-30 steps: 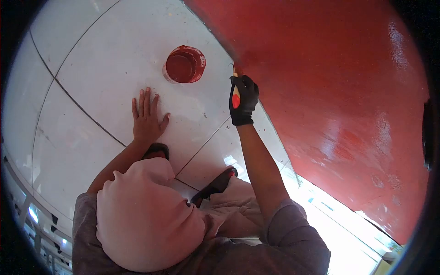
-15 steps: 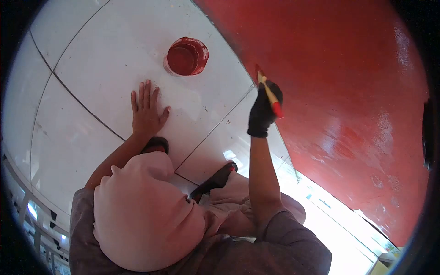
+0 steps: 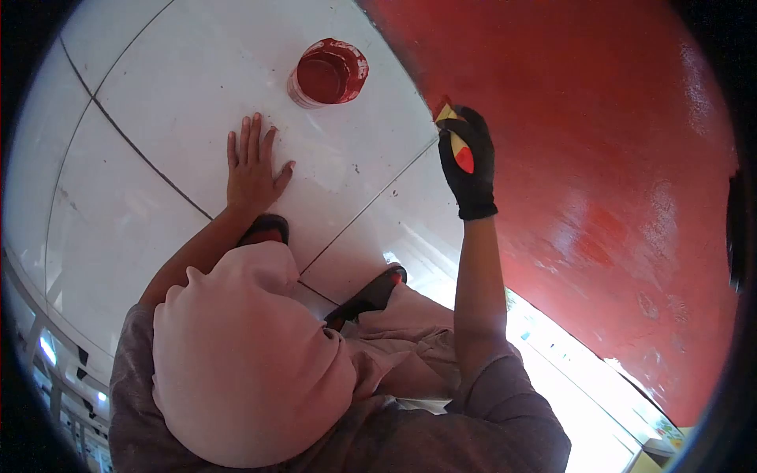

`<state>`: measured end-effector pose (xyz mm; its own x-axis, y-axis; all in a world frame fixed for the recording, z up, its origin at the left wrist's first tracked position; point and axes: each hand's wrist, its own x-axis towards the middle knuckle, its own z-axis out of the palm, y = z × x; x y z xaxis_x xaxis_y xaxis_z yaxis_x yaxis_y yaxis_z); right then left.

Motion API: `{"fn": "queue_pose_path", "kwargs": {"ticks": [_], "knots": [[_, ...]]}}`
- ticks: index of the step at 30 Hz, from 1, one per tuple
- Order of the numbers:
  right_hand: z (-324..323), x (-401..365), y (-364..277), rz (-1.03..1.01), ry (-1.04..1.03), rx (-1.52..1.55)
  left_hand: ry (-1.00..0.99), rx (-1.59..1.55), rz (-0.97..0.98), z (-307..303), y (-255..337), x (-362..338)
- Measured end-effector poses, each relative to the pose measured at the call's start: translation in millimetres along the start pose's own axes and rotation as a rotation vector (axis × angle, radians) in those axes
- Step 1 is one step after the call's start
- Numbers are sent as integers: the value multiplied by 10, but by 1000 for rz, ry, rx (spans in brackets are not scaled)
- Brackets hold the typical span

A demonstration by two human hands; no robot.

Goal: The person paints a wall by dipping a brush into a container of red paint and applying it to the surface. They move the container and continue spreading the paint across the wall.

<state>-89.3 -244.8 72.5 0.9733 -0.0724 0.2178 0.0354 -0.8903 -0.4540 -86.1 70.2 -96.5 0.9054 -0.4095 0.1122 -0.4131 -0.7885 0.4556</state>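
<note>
In a black glove, my right hand (image 3: 471,162) is closed round a paintbrush (image 3: 455,138) with a pale wooden handle and a red end. Its red bristles are at the lower edge of a red wall (image 3: 583,158), where it meets the floor; whether they touch cannot be made out. My bare left hand (image 3: 254,169) lies flat on the white tiles, fingers spread, holding nothing. Beyond it stands a small paint bucket (image 3: 359,59) with red paint inside and red smears round its rim.
White floor tiles (image 3: 158,118) with dark joints spread to the left, dotted with small specks. My dark shoes (image 3: 371,296) are on the floor below my hands. A railing (image 3: 55,378) runs along the lower left. Bright light comes in at the lower right.
My right hand has shifted up and slightly right with the paintbrush, whose handle has turned. The bucket and floor sit a little higher in view; my left hand stays flat on the tiles.
</note>
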Motion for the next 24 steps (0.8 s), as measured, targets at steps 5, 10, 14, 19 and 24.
{"fn": "queue_pose_path", "kwargs": {"ticks": [5,10,14,19,24], "knots": [[40,-49,287,-96,-193,-55,1,4,3,28,-16,-16],[173,-37,473,-238,-262,-141,-14,-5,-9,7,-7,-2],[297,72,564,-229,-278,-91,-43,4,-20,2,-6,-1],[425,303,642,-288,-276,-119,-49,10,-19,-1,-2,-4],[501,305,596,-285,-216,-132,-35,1,-16,15,-12,-1]]}}
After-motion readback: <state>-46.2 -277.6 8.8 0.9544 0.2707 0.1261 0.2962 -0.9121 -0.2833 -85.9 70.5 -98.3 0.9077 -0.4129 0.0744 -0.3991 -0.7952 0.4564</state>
